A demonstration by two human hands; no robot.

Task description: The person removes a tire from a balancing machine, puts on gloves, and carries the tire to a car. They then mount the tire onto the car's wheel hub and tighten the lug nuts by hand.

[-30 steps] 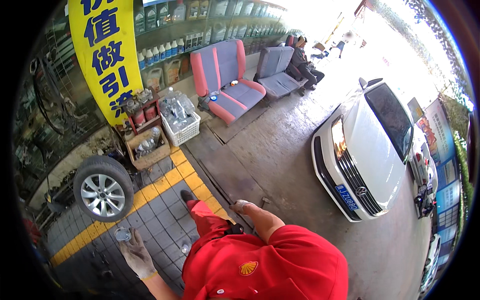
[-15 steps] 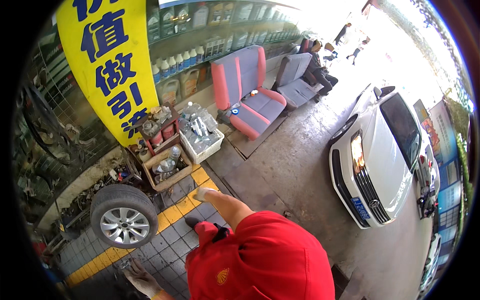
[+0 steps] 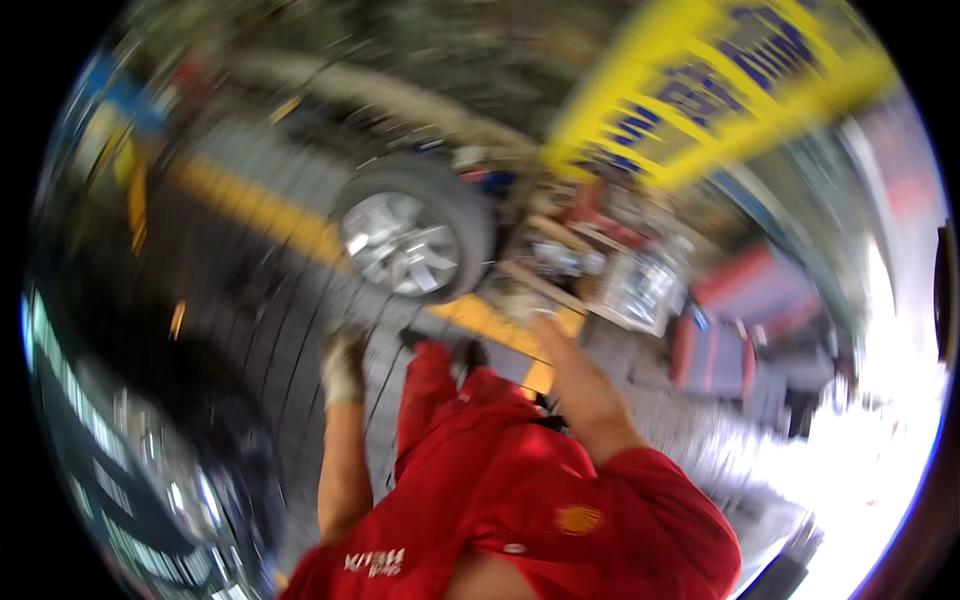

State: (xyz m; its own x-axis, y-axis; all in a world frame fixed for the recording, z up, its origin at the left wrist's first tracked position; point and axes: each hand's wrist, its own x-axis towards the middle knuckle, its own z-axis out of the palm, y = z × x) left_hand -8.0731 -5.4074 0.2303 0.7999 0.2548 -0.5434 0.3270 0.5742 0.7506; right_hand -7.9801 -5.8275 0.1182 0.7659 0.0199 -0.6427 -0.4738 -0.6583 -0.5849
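Note:
My left hand (image 3: 343,365), in a pale work glove, hangs over the grey tiled floor, lower left of the wheel. Motion smears its fingers, so whether it holds anything does not show. My right hand (image 3: 525,303), gloved too, reaches forward over the yellow floor stripe. It is nearest to the wooden box (image 3: 545,284), and blur hides its fingers as well. A car wheel (image 3: 400,243) with a silver multi-spoke rim and black tyre stands ahead, between the lines of my two arms.
Bottles fill a white basket (image 3: 630,318) right of the wooden box. Beyond it are red-and-grey car seats (image 3: 715,355). A yellow sign (image 3: 690,100) stands behind. A dark car (image 3: 215,460) is at the lower left. Yellow stripes (image 3: 255,212) cross the floor.
My view has swung left, so the wheel, boxes and seats sit further right and the white car is out of view. My left arm now shows at greater length, and the picture has blurred.

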